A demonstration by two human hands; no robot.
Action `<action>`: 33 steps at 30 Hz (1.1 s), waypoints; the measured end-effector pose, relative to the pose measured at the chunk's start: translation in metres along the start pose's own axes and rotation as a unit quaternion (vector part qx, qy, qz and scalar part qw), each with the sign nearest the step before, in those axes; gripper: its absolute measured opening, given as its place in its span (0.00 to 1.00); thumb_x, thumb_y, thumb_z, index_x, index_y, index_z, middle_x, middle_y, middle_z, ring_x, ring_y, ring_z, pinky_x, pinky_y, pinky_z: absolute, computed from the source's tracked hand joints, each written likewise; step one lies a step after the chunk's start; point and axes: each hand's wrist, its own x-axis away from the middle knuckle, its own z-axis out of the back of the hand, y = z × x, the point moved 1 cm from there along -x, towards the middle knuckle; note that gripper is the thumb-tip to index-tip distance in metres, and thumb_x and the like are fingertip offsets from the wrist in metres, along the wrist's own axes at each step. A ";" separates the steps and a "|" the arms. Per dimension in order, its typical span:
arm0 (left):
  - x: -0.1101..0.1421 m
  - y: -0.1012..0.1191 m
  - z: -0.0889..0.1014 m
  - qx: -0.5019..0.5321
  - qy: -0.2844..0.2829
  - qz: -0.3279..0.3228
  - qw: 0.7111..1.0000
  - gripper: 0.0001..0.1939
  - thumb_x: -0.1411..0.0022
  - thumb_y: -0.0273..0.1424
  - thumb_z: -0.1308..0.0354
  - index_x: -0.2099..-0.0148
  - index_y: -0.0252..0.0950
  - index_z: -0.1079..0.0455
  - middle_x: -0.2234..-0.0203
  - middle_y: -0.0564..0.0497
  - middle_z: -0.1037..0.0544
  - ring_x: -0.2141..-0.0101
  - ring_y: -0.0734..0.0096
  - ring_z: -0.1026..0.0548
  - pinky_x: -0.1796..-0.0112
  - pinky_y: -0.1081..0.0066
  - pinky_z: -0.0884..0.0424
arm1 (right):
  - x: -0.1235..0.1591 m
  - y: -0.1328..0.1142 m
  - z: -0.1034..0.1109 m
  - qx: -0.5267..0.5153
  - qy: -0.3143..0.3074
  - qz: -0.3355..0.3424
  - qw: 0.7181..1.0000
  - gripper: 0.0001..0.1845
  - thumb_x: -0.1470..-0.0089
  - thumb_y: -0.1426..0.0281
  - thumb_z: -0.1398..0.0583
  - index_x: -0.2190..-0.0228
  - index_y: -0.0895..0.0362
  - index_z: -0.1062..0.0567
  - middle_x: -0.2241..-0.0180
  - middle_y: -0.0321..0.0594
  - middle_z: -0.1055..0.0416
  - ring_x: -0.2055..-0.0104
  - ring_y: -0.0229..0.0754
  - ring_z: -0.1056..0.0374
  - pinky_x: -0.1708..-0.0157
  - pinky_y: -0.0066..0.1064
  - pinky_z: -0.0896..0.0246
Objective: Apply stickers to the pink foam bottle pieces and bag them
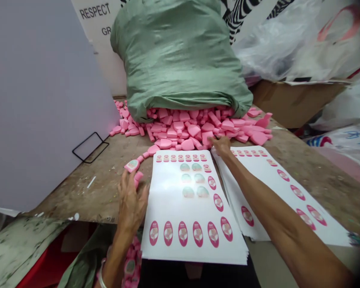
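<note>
Head view: your left hand [132,202] is open, fingers spread and curved just beside a short curved row of pink foam pieces [144,157], one bearing a printed label [132,165]. Your right hand [221,146] reaches the front of the foam heap [183,128]; its fingers [213,140] bend down there, and you cannot tell whether they grip anything. That heap of matte, rounded and wedge-shaped foam spills from the mouth of a green woven sack [177,56] lying at the far edge of the rough wooden table [78,192]. Two stacks of glossy white sheets printed with pink ovals lie side by side at the near edge: the left stack [192,240] and the right stack [288,208]. A cardboard box [297,102] sits past the far right corner.
</note>
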 end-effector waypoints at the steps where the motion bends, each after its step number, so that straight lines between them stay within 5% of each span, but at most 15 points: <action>1: 0.000 0.010 -0.005 0.052 -0.024 0.014 0.998 0.19 0.42 0.35 0.45 0.49 0.35 0.33 0.44 0.40 0.34 0.41 0.51 0.40 0.42 0.51 0.46 | 0.009 -0.005 0.004 -0.002 0.017 0.013 1.000 0.17 0.55 0.57 0.39 0.70 0.59 0.29 0.74 0.41 0.30 0.69 0.45 0.33 0.68 0.36 0.37; 3: 0.002 0.034 -0.021 0.225 -0.144 0.108 0.958 0.19 0.39 0.43 0.48 0.54 0.34 0.30 0.52 0.40 0.26 0.50 0.54 0.29 0.46 0.55 0.38 | 0.041 -0.016 0.018 -0.010 0.029 0.078 0.997 0.18 0.54 0.59 0.38 0.64 0.57 0.29 0.67 0.40 0.28 0.65 0.43 0.31 0.63 0.34 0.36; 4: 0.004 0.046 -0.031 0.329 -0.232 0.176 0.898 0.23 0.38 0.47 0.50 0.56 0.32 0.30 0.55 0.39 0.25 0.53 0.55 0.27 0.49 0.56 0.34 | 0.063 -0.022 0.026 -0.026 0.009 0.161 0.986 0.18 0.53 0.61 0.38 0.61 0.56 0.30 0.65 0.40 0.27 0.65 0.41 0.31 0.63 0.33 0.35; 6: 0.010 0.068 -0.049 0.495 -0.377 0.298 0.724 0.30 0.38 0.52 0.54 0.56 0.30 0.29 0.59 0.36 0.23 0.56 0.55 0.24 0.53 0.57 0.31 | 0.111 -0.031 0.044 -0.028 -0.077 0.309 0.948 0.14 0.50 0.65 0.39 0.60 0.55 0.29 0.66 0.39 0.27 0.69 0.38 0.31 0.66 0.31 0.34; 7: 0.014 0.076 -0.056 0.547 -0.407 0.337 0.649 0.29 0.39 0.52 0.53 0.56 0.30 0.29 0.60 0.37 0.22 0.58 0.56 0.23 0.54 0.57 0.29 | 0.134 -0.034 0.053 -0.028 -0.129 0.373 0.919 0.13 0.49 0.67 0.39 0.59 0.54 0.28 0.66 0.38 0.26 0.70 0.38 0.31 0.67 0.30 0.34; 8: 0.017 0.081 -0.062 0.578 -0.409 0.361 0.607 0.26 0.39 0.50 0.50 0.55 0.30 0.30 0.62 0.39 0.22 0.60 0.58 0.23 0.56 0.58 0.28 | 0.154 -0.035 0.061 -0.025 -0.171 0.419 0.891 0.12 0.48 0.69 0.40 0.59 0.53 0.28 0.68 0.37 0.27 0.69 0.38 0.32 0.66 0.31 0.34; 9: 0.021 0.083 -0.065 0.593 -0.391 0.371 0.598 0.21 0.40 0.45 0.45 0.56 0.31 0.30 0.63 0.41 0.22 0.62 0.61 0.22 0.58 0.59 0.27 | 0.170 -0.034 0.068 -0.019 -0.206 0.436 0.876 0.13 0.47 0.69 0.40 0.58 0.53 0.28 0.67 0.38 0.27 0.66 0.39 0.31 0.64 0.32 0.35; 12: 0.033 0.079 -0.066 0.572 -0.300 0.335 0.686 0.14 0.43 0.34 0.38 0.58 0.30 0.30 0.66 0.43 0.22 0.66 0.65 0.22 0.60 0.63 0.25 | 0.188 -0.021 0.080 -0.004 -0.252 0.328 0.910 0.20 0.46 0.64 0.40 0.52 0.54 0.32 0.62 0.41 0.27 0.61 0.42 0.30 0.62 0.33 0.35; 14: 0.040 0.074 -0.063 0.530 -0.262 0.296 0.750 0.15 0.43 0.37 0.38 0.59 0.29 0.30 0.65 0.43 0.23 0.67 0.66 0.22 0.61 0.65 0.25 | 0.183 -0.006 0.080 0.016 -0.227 0.203 0.952 0.19 0.42 0.60 0.45 0.52 0.55 0.33 0.63 0.41 0.27 0.66 0.41 0.30 0.68 0.32 0.36; 16: 0.045 0.072 -0.064 0.495 -0.243 0.271 0.789 0.17 0.43 0.40 0.39 0.58 0.30 0.31 0.61 0.42 0.24 0.68 0.66 0.22 0.62 0.65 0.25 | 0.176 0.007 0.072 0.066 -0.168 0.158 0.971 0.14 0.40 0.61 0.48 0.58 0.56 0.31 0.67 0.40 0.27 0.71 0.40 0.33 0.70 0.32 0.39; 19: 0.048 0.072 -0.073 0.467 -0.253 0.249 0.810 0.20 0.42 0.44 0.41 0.56 0.32 0.31 0.59 0.42 0.25 0.68 0.64 0.21 0.65 0.66 0.25 | 0.171 0.016 0.057 0.159 -0.100 0.234 0.954 0.10 0.41 0.63 0.47 0.65 0.56 0.29 0.68 0.41 0.26 0.67 0.44 0.34 0.65 0.35 0.44; 23: 0.048 0.073 -0.088 0.444 -0.279 0.217 0.823 0.24 0.41 0.47 0.44 0.54 0.32 0.33 0.65 0.44 0.25 0.67 0.60 0.21 0.68 0.68 0.25 | 0.172 0.019 0.047 0.215 -0.099 0.308 0.921 0.10 0.40 0.67 0.47 0.68 0.56 0.28 0.69 0.42 0.26 0.66 0.44 0.35 0.65 0.35 0.49; 33: 0.046 0.073 -0.089 0.408 -0.295 0.196 0.842 0.22 0.38 0.47 0.48 0.52 0.33 0.35 0.67 0.46 0.26 0.68 0.61 0.21 0.68 0.68 0.26 | 0.163 0.024 0.044 0.132 -0.152 0.256 0.945 0.06 0.47 0.65 0.41 0.72 0.55 0.31 0.71 0.38 0.27 0.68 0.42 0.35 0.64 0.34 0.46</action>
